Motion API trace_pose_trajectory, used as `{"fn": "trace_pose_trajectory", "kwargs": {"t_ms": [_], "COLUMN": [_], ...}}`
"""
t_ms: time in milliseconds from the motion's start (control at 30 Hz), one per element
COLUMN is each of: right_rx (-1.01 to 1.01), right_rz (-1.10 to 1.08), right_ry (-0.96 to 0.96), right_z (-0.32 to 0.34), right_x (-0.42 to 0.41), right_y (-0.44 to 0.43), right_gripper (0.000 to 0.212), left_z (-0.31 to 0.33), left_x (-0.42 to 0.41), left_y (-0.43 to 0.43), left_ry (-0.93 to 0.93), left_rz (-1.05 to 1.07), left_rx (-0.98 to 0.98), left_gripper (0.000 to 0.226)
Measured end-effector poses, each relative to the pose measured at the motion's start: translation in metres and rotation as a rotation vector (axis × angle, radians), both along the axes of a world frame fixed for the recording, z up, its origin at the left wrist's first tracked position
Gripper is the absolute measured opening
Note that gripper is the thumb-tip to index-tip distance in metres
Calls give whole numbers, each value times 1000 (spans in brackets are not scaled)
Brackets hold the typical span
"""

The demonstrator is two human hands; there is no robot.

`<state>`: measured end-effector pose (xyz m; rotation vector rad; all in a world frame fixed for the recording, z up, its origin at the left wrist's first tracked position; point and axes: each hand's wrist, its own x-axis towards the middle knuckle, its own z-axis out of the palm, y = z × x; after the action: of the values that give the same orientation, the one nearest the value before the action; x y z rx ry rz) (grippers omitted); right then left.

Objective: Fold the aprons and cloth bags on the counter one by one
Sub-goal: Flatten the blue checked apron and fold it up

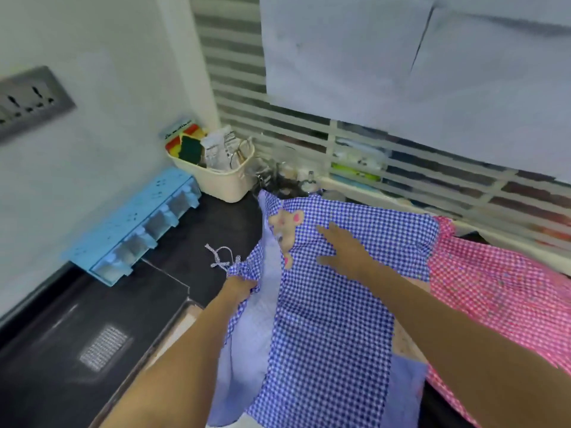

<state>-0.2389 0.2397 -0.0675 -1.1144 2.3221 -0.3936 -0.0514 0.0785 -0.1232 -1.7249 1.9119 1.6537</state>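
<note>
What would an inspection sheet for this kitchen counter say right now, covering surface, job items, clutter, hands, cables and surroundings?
Surface: black counter, partly covered by cloth.
Job's things: blue checked apron spread out, striped tie at its left edge; pink checked cloth beside it on the right.
Clutter: cream basket with sponges and packets in the corner; light blue rack against the wall.
Hands: left hand grips the apron's left edge; right hand lies flat on the apron.
Cables: nothing seen.
Surroundings: wall socket on the left; window blind behind.
</note>
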Motion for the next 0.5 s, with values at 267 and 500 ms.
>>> {"fn": "trace_pose_trajectory", "kwargs": {"t_ms": [267,500], "right_rx": [287,-156], "right_rz": [-161,139], "right_ry": [392,244], "right_z": [-43,-54], "right_x": [-32,15], "right_y": [52,53], "right_gripper": [65,52], "left_z": [-17,-14], "left_x": [-24,-47], "left_y": [-1,8], "left_ry": [193,96], "left_rz": [-48,-82], "left_rx": [105,-202], "left_gripper": [19,16]}}
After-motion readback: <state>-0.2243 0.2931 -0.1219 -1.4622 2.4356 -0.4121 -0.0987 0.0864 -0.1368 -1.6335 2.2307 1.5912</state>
